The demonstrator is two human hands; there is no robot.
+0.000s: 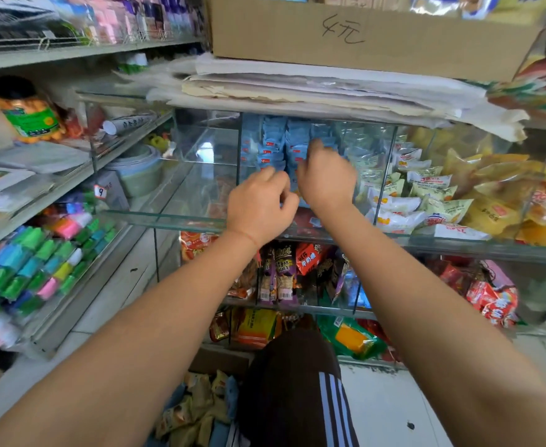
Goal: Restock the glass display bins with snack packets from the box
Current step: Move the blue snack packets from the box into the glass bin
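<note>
Both hands reach into the middle compartment of the upper glass display bin [200,217], where blue snack packets [276,146] already stand in upright rows against the back. The left hand [260,206] hangs at the bin's front edge with its fingers curled under; whether it grips a packet cannot be told from this angle. The right hand [326,175] is deeper in, its fingers bent among the blue packets, apparently pinching or nudging one into line, though the grip itself is hidden behind the knuckles.

The blue section looks well filled at the back and thinner toward the front, so the restocking appears partly done. The compartment just to its left [207,156] holds nothing visible but glass. On the floor between the person's legs, a box of tan and blue packets [194,411] is not yet emptied, suggesting more is left to shelve.

To the right, white and yellow packets [426,195] crowd the neighbouring compartments. Above, a stack of papers [313,88] and a cardboard box marked by hand [346,30] overhang the bin's opening, leaving a low gap for the hands. Red and purple snack bags [284,272] fill the shelf below, and coloured clay tubs [39,269] line a rack at the left.
</note>
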